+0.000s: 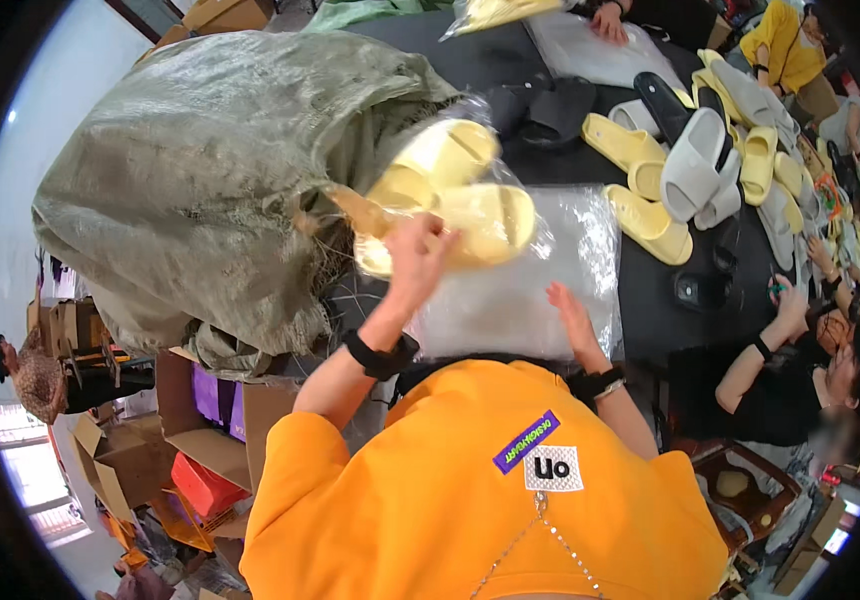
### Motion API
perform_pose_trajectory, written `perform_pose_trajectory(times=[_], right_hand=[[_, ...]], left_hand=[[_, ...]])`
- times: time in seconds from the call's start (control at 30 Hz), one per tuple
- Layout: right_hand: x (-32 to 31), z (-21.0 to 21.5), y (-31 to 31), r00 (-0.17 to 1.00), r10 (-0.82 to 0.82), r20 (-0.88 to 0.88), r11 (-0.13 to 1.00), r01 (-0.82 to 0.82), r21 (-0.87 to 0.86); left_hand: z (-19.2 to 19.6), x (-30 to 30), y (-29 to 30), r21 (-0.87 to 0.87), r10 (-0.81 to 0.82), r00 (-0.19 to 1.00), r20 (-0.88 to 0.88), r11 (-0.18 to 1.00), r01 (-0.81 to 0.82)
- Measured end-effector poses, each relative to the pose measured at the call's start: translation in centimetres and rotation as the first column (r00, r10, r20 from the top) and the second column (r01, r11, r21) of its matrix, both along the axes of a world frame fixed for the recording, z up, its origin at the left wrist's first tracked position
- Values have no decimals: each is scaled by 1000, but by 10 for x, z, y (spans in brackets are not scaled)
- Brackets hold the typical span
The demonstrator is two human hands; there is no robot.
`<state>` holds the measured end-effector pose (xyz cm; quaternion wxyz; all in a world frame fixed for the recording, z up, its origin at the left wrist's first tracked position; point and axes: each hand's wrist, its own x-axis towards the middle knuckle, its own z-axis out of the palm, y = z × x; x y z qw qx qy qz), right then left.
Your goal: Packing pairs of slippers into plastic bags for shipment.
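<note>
My left hand [418, 262] is closed at the near edge of a pair of yellow slippers [490, 222] in a clear plastic bag. The pair is slightly blurred and lies against the open side of a large grey-green woven sack [220, 170]. My right hand [578, 325], fingers stretched out and holding nothing, is at the right side of a stack of flat clear plastic bags [510, 310]. That stack lies on the black tabletop right in front of me.
Loose yellow, grey and black slippers [692, 165] are heaped on the table at the right. Black slippers [558, 112] lie farther back. A co-worker's hand [608, 22] rests on more clear bags [600, 55]. Another person [800, 370] sits at the right. Cardboard boxes [175, 425] stand lower left.
</note>
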<state>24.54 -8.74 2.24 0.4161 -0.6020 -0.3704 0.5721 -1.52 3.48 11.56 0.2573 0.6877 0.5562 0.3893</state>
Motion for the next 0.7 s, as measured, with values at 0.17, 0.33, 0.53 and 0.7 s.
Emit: perform_pose_trajectory(times=[0.17,0.33,0.53,0.7], right_hand=[[3,13,12,704,-215,-677,974,107,-198],[45,-23,-10,792,-367,-489,923,246,-295],[47,-17,-15,935,-315,-160,939,284,-192],[46,-22,-10,968,-231,-97,963,214,-164]], left_hand=[[-29,46,-63,-189,-448,882,-148,888,419],[-53,21,-52,-100,-468,865,-181,884,457],[-85,-24,-38,-168,-25,991,-128,986,3],[-113,-40,-38,-143,360,931,67,927,-348]])
